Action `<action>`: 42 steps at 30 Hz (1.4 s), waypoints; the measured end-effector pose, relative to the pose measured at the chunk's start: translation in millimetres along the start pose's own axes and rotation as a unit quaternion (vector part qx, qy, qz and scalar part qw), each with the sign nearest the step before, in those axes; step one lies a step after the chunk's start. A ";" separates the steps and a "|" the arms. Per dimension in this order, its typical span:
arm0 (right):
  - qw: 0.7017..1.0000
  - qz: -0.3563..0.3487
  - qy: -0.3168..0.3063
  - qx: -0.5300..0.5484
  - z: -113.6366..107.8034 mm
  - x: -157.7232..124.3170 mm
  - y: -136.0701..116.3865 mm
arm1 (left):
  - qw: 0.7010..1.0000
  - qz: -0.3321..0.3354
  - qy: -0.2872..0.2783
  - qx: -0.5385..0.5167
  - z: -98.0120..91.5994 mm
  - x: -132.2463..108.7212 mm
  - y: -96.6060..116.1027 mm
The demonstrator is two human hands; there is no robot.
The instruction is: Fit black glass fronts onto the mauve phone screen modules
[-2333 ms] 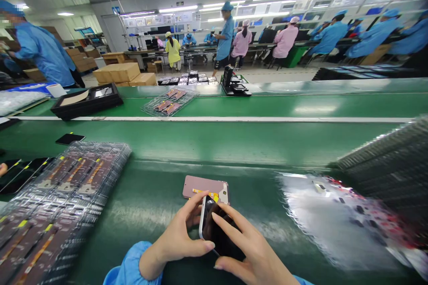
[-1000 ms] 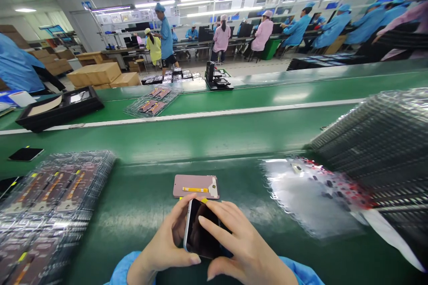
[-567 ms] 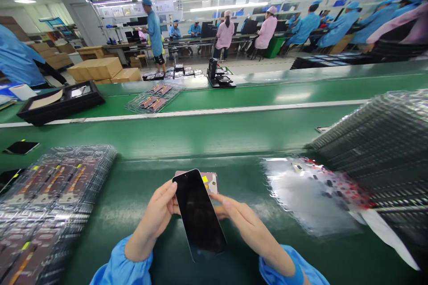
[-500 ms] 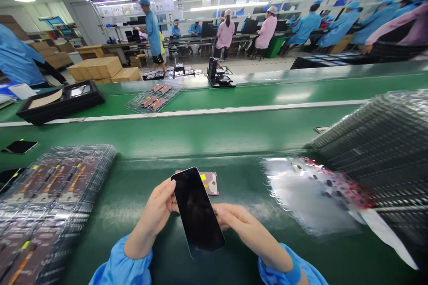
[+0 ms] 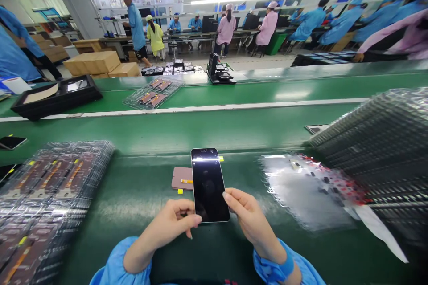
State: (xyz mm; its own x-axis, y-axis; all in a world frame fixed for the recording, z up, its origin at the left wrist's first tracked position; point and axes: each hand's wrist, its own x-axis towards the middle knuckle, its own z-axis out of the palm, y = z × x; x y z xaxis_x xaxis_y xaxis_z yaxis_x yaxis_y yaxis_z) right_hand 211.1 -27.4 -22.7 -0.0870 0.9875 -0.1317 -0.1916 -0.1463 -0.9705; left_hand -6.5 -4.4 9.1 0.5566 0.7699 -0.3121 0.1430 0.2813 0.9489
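Green matte belt [image 5: 234,138] | left hand [image 5: 174,222], right hand [image 5: 245,213] pinch glossy black rectangular phone [image 5: 209,185]

2 bare hands, bright blue sleeves, gathered elastic cuffs at wrists

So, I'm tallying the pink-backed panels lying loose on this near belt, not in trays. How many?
1. A pink-backed panel lies face down on the green belt, partly behind the dark phone screen held in both hands. Others could be hidden behind it.
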 end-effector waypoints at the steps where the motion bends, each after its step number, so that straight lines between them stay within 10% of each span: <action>1: 1.000 0.001 0.007 0.006 -0.1 0.1 0.1 | 1.000 -0.014 0.008 0.016 2.9 -1.1 -1.5; 21: 0.993 0.007 -0.108 -0.049 -1.3 -8.4 -5.3 | 0.989 0.025 0.094 0.109 3.3 -0.1 -3.6; 30: 0.989 0.000 -0.145 -0.001 2.6 -14.6 -12.4 | 0.989 0.028 0.000 -0.143 0.7 0.5 7.5; 42: 0.994 -0.027 -0.062 0.081 20.3 -14.5 1.5 | 0.957 0.037 0.158 -0.241 24.9 -2.7 33.7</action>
State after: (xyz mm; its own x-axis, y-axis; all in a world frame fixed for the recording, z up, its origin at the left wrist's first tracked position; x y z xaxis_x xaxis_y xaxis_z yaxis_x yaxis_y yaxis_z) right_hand 192.3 -43.1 -18.2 -0.1894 0.9809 -0.0448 -0.3538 -0.1108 -0.9287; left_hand 17.2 -11.3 43.0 0.2645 0.9111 -0.3161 -0.3243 0.3927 0.8606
